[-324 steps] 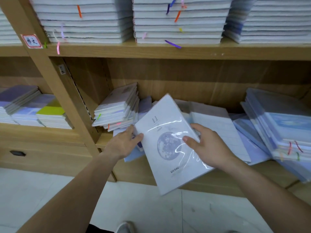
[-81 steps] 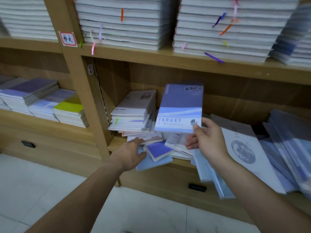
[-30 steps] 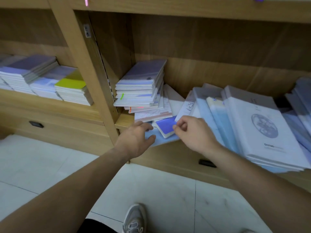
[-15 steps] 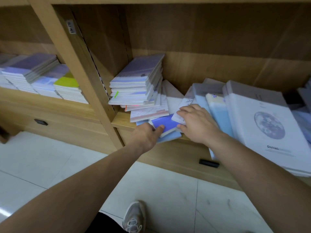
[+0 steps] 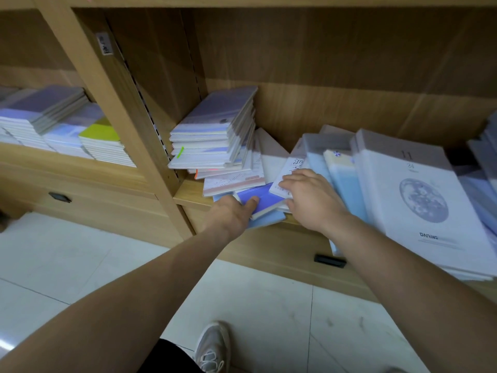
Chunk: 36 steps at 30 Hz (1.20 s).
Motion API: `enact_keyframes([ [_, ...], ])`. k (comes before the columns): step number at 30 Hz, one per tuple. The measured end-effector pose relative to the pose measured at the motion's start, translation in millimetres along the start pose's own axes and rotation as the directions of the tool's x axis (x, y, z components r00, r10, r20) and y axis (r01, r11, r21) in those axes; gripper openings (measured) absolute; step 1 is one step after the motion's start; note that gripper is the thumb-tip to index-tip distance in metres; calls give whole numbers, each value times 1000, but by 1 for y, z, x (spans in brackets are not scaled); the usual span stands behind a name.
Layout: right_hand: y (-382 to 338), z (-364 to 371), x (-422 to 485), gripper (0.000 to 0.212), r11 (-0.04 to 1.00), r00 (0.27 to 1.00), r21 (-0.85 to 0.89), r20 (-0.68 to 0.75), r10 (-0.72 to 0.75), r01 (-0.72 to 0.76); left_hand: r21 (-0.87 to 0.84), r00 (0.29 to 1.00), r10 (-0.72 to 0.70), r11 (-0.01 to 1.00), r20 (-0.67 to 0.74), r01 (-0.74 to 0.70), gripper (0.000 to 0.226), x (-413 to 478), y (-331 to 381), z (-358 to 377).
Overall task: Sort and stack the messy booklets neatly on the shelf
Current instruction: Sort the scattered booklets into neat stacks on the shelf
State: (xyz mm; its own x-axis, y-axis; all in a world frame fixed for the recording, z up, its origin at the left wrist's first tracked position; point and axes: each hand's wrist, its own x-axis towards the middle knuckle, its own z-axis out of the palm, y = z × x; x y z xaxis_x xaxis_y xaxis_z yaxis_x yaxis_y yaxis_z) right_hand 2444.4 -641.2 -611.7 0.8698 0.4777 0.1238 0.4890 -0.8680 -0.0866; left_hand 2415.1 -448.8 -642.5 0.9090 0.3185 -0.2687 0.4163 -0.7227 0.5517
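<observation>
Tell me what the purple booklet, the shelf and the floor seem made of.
The purple booklet: paper, with a smooth card cover; a pale page edge shows at its side. The shelf: wood or wood-look laminate, matte; grain lines run across it. The floor: glossy tile, likely ceramic; thin joints and soft reflections.

Matt wood-grain shelf (image 5: 191,193), glossy moon-cover booklet (image 5: 419,200) (plastic-wrapped, it seems), smooth pale floor tiles (image 5: 269,305)
</observation>
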Motion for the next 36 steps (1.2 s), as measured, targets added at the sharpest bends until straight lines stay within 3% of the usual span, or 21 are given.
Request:
enact_keyframes([
  [3,-1,0,0,38,1000,1000,-8,-12,13,-13,-42,999,29,999,28,-28,55,-1,0,1],
  [9,-3,2,-4,33,1000,999,-24,-35,10,-11,-283,998,7,959,55,9,49,-9,0,5],
  [16,-3,8,-4,31,999,999,-39,-41,8,-10,-543,991,57,840,123,19,36,-18,-1,3],
  [24,-4,12,-6,30,998,998,-59,-64,2,-5,-585,995,74,811,66,-22,43,-25,-5,11],
  [36,-3,18,-5,35,994,997,-114,-72,-11,2,-620,993,109,782,33,-66,35,-19,-11,11],
])
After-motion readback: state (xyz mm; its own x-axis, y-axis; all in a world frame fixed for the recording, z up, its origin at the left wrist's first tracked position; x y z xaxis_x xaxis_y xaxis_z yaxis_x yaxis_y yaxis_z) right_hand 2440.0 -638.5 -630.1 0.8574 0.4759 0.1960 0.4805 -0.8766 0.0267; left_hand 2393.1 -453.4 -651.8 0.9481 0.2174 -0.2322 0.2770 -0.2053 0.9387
